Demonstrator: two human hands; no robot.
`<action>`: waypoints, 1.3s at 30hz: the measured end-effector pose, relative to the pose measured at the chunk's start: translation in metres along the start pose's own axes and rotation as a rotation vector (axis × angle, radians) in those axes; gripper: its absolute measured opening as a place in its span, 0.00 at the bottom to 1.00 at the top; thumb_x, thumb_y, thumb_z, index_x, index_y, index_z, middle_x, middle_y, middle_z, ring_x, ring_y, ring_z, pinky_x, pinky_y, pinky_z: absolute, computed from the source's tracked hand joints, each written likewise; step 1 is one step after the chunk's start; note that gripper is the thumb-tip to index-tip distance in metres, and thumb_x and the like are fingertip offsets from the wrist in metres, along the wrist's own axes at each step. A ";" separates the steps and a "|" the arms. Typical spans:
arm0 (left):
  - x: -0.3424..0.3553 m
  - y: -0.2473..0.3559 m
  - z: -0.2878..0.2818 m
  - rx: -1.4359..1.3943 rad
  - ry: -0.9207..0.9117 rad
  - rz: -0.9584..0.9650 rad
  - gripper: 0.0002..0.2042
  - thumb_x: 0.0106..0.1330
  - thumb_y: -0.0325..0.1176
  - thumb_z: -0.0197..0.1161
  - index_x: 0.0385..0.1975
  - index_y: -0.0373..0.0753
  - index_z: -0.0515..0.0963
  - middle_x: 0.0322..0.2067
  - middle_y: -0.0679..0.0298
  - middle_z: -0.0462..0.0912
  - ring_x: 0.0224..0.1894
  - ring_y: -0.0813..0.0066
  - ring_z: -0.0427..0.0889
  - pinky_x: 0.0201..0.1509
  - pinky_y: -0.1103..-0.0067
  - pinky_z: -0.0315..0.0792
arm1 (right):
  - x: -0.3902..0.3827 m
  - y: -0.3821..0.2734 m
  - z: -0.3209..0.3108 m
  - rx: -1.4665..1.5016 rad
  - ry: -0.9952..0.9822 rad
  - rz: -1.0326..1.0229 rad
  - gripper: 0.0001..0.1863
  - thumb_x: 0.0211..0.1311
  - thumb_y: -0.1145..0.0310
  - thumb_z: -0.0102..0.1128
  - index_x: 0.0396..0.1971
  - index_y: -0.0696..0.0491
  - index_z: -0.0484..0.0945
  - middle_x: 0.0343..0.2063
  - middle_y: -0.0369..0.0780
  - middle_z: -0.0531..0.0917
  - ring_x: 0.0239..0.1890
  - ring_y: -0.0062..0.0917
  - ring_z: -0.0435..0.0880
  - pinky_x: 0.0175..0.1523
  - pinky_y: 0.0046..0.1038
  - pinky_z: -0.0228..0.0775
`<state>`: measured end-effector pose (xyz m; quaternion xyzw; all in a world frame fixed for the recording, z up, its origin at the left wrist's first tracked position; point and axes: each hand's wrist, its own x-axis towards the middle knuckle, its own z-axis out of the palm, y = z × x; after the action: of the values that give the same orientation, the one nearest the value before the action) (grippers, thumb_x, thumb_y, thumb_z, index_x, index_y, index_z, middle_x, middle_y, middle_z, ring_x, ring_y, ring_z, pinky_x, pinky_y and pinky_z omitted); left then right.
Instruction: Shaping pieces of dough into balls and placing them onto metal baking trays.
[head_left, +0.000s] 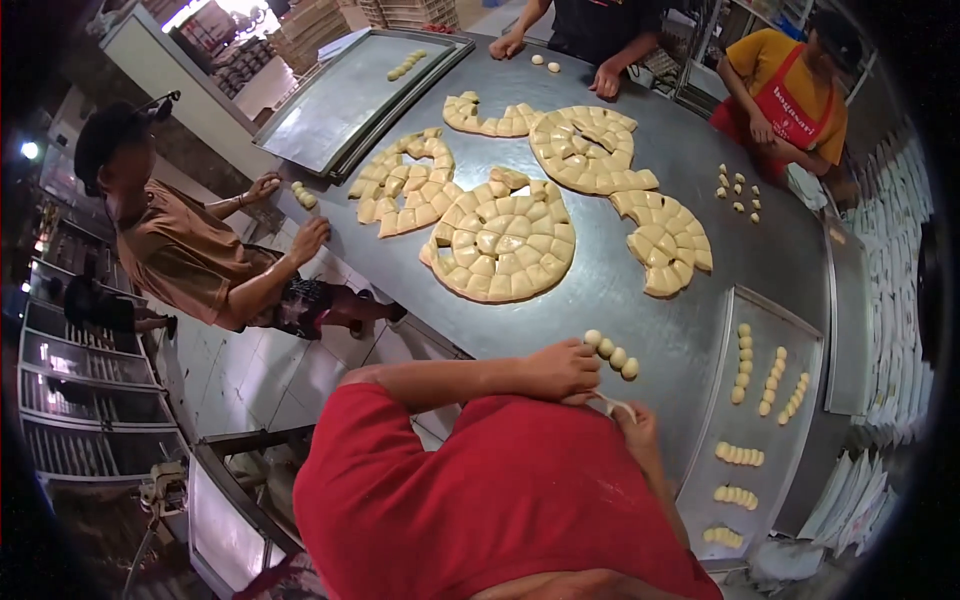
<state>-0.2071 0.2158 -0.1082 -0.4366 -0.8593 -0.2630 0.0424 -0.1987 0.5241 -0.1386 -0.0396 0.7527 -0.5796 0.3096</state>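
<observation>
Close in front of my red shirt, a pale strip of dough spans the gap between my two hands. My left hand is closed like a fist at the strip's left end, its fingertips partly hidden. The other end is pinched in my right hand, lower and to the right. Just beyond them, a short row of round dough balls lies on the metal table. Farther out sit large rounds of dough cut into wedge-like pieces, one nearest me and another behind it.
At right, a metal tray carries several rows of dough balls. Stacked trays stand at the far left. One person handles dough at the left edge; another stands at the far side, and one in a red apron at far right.
</observation>
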 end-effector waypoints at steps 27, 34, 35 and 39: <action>-0.064 -0.064 0.079 0.064 0.096 -0.447 0.10 0.65 0.36 0.60 0.40 0.38 0.74 0.39 0.53 0.75 0.45 0.53 0.74 0.51 0.60 0.67 | 0.052 0.070 -0.026 -0.822 0.385 -0.510 0.26 0.68 0.73 0.51 0.67 0.54 0.71 0.46 0.50 0.79 0.47 0.46 0.76 0.57 0.46 0.66; -0.022 -0.074 0.047 0.138 0.372 -0.623 0.10 0.65 0.33 0.62 0.41 0.36 0.73 0.38 0.51 0.74 0.45 0.47 0.73 0.50 0.58 0.66 | 0.100 0.052 -0.087 -0.917 0.871 -0.362 0.21 0.68 0.75 0.52 0.61 0.54 0.76 0.39 0.48 0.82 0.44 0.46 0.80 0.52 0.45 0.70; -0.018 -0.061 0.058 0.081 0.325 -0.584 0.10 0.65 0.33 0.62 0.41 0.36 0.73 0.38 0.51 0.74 0.45 0.47 0.73 0.50 0.58 0.66 | 0.117 0.062 -0.073 -0.894 0.936 -0.412 0.21 0.66 0.77 0.54 0.59 0.55 0.77 0.38 0.47 0.82 0.42 0.44 0.80 0.51 0.44 0.70; -0.089 -0.055 0.064 0.041 0.121 -0.370 0.10 0.65 0.33 0.62 0.42 0.37 0.74 0.41 0.51 0.76 0.45 0.46 0.72 0.51 0.58 0.66 | 0.071 0.056 -0.045 -0.677 0.481 -0.536 0.21 0.62 0.75 0.57 0.57 0.52 0.79 0.37 0.45 0.81 0.41 0.43 0.79 0.48 0.43 0.69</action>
<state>-0.1843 0.1557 -0.2127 -0.2536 -0.9260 -0.2744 0.0541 -0.2617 0.5507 -0.2124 -0.1953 0.9123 -0.3545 -0.0629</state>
